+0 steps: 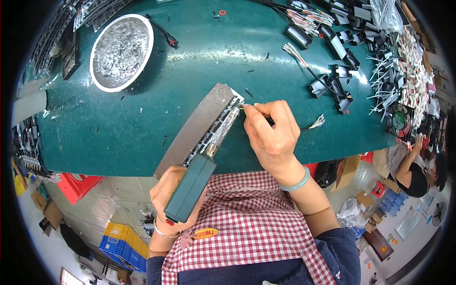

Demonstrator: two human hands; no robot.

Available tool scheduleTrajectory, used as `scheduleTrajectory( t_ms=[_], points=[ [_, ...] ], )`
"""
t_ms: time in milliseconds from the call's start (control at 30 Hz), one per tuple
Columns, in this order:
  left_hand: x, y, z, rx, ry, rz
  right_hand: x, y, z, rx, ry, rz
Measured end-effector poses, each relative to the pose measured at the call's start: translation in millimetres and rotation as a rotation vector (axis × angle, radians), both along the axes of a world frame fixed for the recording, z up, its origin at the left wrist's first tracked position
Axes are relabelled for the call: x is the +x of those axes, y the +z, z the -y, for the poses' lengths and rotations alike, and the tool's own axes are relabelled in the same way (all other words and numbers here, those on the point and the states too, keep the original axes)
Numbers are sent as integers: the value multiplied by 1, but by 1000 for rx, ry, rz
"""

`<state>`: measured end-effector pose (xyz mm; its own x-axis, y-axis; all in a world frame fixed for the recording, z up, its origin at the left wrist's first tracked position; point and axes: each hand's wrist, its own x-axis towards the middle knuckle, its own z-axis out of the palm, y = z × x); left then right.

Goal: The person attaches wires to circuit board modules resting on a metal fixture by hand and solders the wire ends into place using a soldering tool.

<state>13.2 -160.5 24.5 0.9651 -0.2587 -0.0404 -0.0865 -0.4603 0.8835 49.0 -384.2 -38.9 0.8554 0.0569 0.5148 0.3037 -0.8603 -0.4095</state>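
My left hand is closed around a hand tool with a dark green, boxy body. The tool's narrow front is silvery and crusted, and it points away from me. Alongside it slants a long grey bar with a black-and-white patterned edge; whether my left fingers also touch the bar is hidden. My right hand is closed in a pinch at the bar's far end, by the tool's tip. A thin black cable with fanned pale wire ends comes out beneath this hand, and a short bit shows at its fingertips.
A white-rimmed bowl of silvery flakes stands at the far left beside a black cable with a connector. Black plastic housings, wire bundles and white-wired parts crowd the green table's right side. Another person is at far right.
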Motion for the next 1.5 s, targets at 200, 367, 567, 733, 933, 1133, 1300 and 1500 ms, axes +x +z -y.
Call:
scheduleTrajectory(
  t_ms=[200, 367, 567, 733, 933, 1133, 1300, 1500],
  points=[
    [-3, 0, -5, 22, -1, -27, 1, 0, -1, -7, 4, 8],
    [-14, 6, -10, 53, 53, 57, 0, -1, 0, -8, -4, 11],
    [-16, -4, -12, 34, 88, 14, 1, -2, -1, 40, -6, 16],
    [-26, -22, -21, 17, 72, 72, 4, 0, -1, 143, -38, -16],
    [-21, -10, -16, 20, 88, -4, 3, 7, 0, 307, -101, -163],
    [-19, -9, -15, 25, 62, 7, 4, 7, -3, 372, -147, -215],
    [-18, -6, -11, -2, 83, -58, 5, 9, -5, 404, -173, -238],
    [-13, -5, -10, 16, 19, -19, 7, 10, -5, 423, -184, -240]
  ],
)
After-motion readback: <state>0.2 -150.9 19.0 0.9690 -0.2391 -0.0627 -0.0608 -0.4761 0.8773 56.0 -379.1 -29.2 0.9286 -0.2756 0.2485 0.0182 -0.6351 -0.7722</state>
